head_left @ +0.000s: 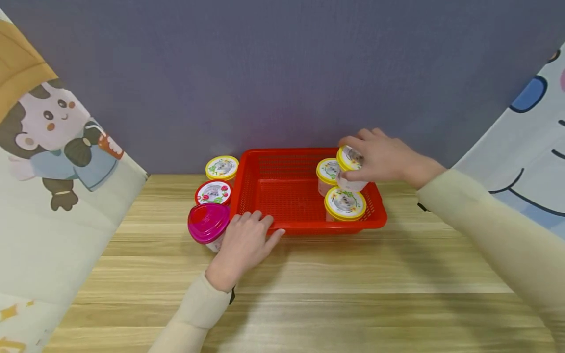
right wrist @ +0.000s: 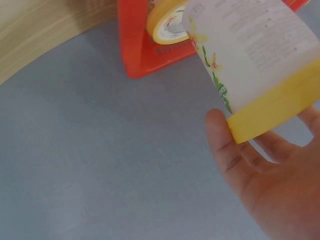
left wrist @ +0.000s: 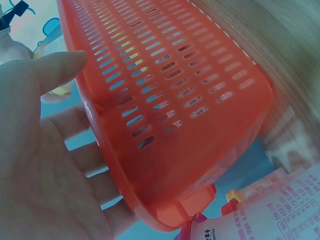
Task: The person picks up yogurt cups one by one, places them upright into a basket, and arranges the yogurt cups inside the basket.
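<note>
Head view: a white tapered tub with a round yellow-edged lid (head_left: 347,159) is being held by the right hand (head_left: 383,159) at the right of the frame. Its lid is being pinched between the thumb on the near side and the fingers on the far side; no spare gap is showing.

The controlling relation is being judged as follows. The held tub's body is lying directly below the fingers, its long axis standing roughly upright, and the right hand is being placed nearer than the left. Contact between its base and the red slotted plastic basket (head_left: 282,196) is being hidden. Two further yellow-lidded tubs, the rear one (head_left: 328,170) and the front one (head_left: 346,203), are standing inside the basket's right end, just left of and below the held tub in the frame.

The basket's long axis is running left to right across the centre. Its front rim, near the left corner, is being gripped by the left hand (head_left: 247,242), with the fingers hooked over it.

Outside the basket's left end, a yellow-lidded tub (head_left: 221,167), a red-lidded tub (head_left: 213,192) and a tub with a glossy magenta lid (head_left: 208,223) are standing in a row on the wood-grained tabletop (head_left: 318,299).
</note>
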`<state>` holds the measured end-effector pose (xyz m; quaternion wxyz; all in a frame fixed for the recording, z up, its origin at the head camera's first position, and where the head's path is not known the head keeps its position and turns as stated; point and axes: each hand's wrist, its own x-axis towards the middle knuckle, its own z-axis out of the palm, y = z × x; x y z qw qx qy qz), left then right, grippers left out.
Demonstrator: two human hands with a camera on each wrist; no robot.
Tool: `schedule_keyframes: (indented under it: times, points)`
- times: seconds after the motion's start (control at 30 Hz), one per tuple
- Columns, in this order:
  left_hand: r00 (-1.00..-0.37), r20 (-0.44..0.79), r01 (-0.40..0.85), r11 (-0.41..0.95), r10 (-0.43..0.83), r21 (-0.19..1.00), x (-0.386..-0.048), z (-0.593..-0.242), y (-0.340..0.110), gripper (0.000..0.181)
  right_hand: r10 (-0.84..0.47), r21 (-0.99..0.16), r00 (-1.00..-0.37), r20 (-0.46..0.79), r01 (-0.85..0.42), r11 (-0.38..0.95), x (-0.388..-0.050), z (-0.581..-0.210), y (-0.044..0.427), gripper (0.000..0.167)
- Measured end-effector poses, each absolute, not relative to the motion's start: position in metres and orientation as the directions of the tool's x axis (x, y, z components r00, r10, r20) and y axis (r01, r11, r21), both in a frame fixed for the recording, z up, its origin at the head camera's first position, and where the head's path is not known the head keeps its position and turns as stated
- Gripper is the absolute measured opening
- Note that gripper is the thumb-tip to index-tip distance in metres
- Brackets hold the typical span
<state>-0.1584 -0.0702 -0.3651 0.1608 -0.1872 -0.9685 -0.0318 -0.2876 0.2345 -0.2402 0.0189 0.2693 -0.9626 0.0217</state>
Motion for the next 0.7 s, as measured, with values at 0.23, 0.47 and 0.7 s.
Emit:
schedule_keyframes:
  times: [0.23, 0.47, 0.7]
  points:
    - [-0.883, 0.313, 0.369, 0.93, 0.349, 0.004, -0.159, -0.365, -0.071, 0.039, -0.538, -0.044, -0.841, 0.055, -0.541, 0.84, -0.285, -0.24, 0.222, 0.073]
    - [-0.882, 0.317, 0.369, 0.929, 0.349, 0.003, -0.16, -0.366, -0.071, 0.039, -0.56, -0.058, -0.826, 0.062, -0.563, 0.824, -0.287, -0.245, 0.21, 0.072]
    - [-0.883, 0.312, 0.368, 0.93, 0.351, -0.002, -0.163, -0.367, -0.071, 0.039, -0.581, -0.076, -0.811, 0.074, -0.585, 0.807, -0.289, -0.25, 0.199, 0.072]
